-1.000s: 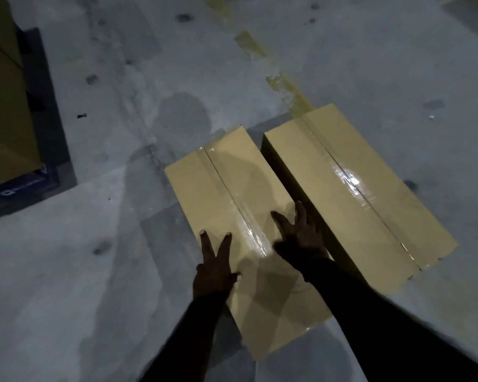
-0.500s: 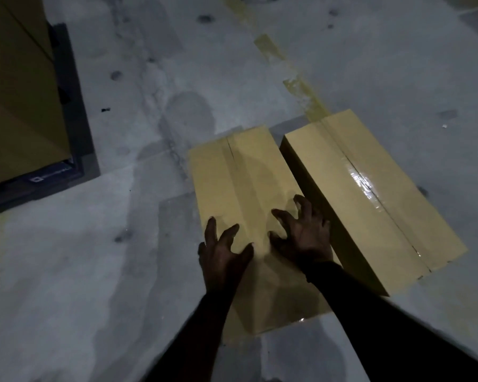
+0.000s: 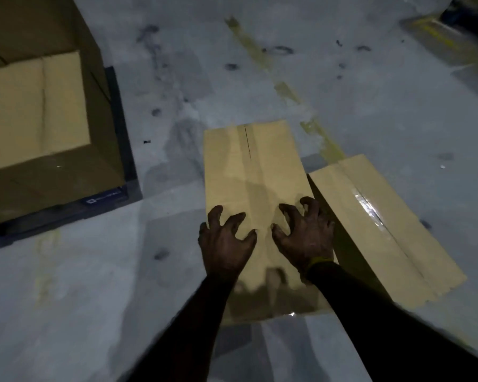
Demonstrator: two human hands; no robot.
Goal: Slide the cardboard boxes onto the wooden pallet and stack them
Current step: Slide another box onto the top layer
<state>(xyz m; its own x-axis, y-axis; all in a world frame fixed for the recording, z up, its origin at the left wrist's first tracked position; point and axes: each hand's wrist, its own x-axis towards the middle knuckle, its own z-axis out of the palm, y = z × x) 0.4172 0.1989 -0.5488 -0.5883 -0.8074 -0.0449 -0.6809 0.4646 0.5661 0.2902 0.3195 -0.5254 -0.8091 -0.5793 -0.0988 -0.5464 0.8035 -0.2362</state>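
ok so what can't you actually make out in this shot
- Pallet, head view: only a dark edge shows; the stacked boxes hide the rest, so whether it is wood is unclear.
- Label on it: too small to read.
- Near end of the pushed box: blurred, in shadow.
- Left hand and right hand: palms hidden, contact unclear.

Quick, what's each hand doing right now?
Left hand: fingers clawed, pressing on the near box, gripping nothing.
Right hand: the same, clawed on that box top.
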